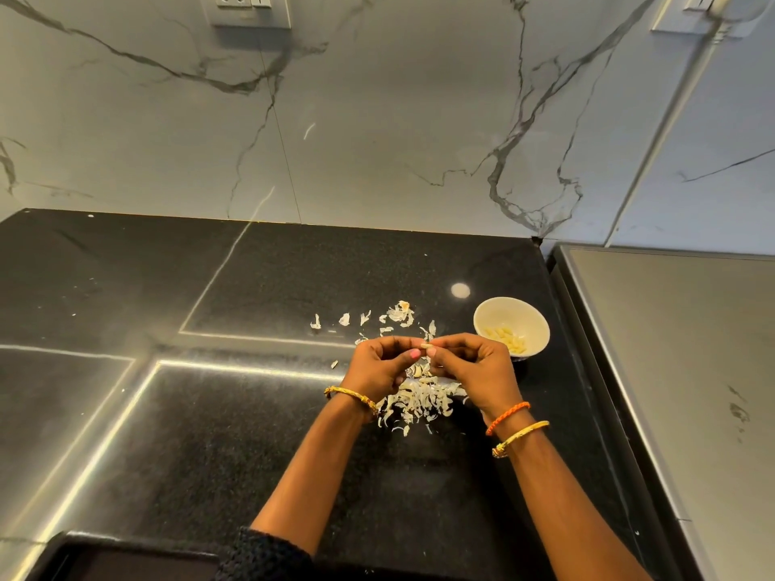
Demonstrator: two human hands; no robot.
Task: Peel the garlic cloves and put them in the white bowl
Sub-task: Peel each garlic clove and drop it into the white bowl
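1. Left hand (379,362): fingers curled, thumb and fingertips pinching one end of a garlic clove (427,348) above the black countertop (251,434). Advice: hold that end steady as the anchor.
2. Garlic clove: held between both hands, left of the white bowl (511,327). How much skin remains is too small to tell.
3. Pile of garlic skins (419,402): lies beneath the hands; any unpeeled cloves within it are hidden.
4. Right hand (478,366): fingers curled, pinching the clove's other end. Advice: strip skin with the thumbnail and let it drop on the pile, not in the bowl.
5. White bowl: near right, holding peeled cloves (505,338); their count is unclear.
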